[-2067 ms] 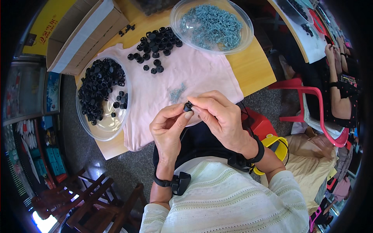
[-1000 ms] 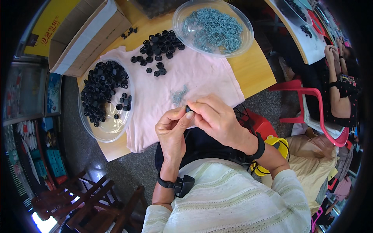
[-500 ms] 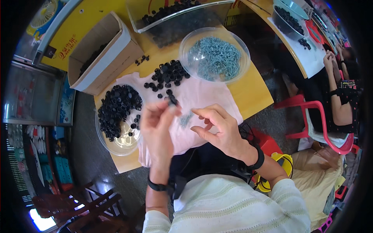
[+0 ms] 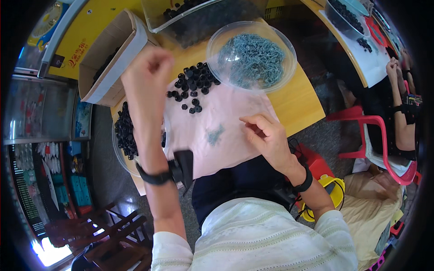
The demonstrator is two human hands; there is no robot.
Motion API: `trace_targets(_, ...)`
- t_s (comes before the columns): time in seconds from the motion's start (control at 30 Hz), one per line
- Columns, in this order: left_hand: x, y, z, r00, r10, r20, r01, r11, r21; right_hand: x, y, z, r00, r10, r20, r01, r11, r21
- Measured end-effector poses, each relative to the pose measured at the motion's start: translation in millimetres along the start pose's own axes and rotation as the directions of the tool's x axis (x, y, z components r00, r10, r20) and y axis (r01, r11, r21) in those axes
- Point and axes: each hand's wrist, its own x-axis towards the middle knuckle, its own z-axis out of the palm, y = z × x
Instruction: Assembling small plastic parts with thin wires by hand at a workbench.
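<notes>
My left hand (image 4: 149,67) is raised at the far left, over the near side of the cardboard box (image 4: 110,81). Motion smears its fingers, and whatever they may hold does not show. My right hand (image 4: 270,140) hovers above the right part of the pink cloth (image 4: 230,156), fingers loosely curled, thumb a little apart, nothing visible between them. Between the hands a small bunch of grey-blue bits (image 4: 215,134) lies on the cloth. Beyond it are several loose black round cap-like parts (image 4: 192,81). My left forearm partly covers a clear round tray (image 4: 118,153) of black parts (image 4: 126,135).
A clear round tub (image 4: 289,67) with a grey-blue tangled heap (image 4: 253,61) stands at the far right of the yellow table (image 4: 305,106). Behind is a clear bin (image 4: 203,20) of black parts. Another person (image 4: 402,113) sits at the right by a red chair (image 4: 384,135).
My left hand has swung up and away to the box, and the black part it held no longer shows. The right hand has drawn slightly right, its fingers more curled.
</notes>
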Motion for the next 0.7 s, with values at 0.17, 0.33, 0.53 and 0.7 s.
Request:
trace_targets(0.17,-89,-13,22,0.993,-0.060,0.105,0.035,0.974,0.223,2,-2,3,1.000,-0.021,0.016,0.021,0.999,-0.028)
trace_targets(0.33,-107,-26,37,0.993,-0.117,0.004,0.112,0.963,0.243,0,-4,4,0.999,0.000,0.038,0.000,1.000,-0.009)
trace_targets(0.53,-116,-45,40,0.993,-0.104,-0.050,0.111,0.982,0.155,0,-7,6,0.997,-0.036,0.064,0.038,0.999,-0.029)
trace_targets(0.7,-144,-17,30,0.929,-0.358,0.090,0.367,0.871,-0.326,-4,-20,19,0.994,-0.066,0.089,0.057,0.994,0.096)
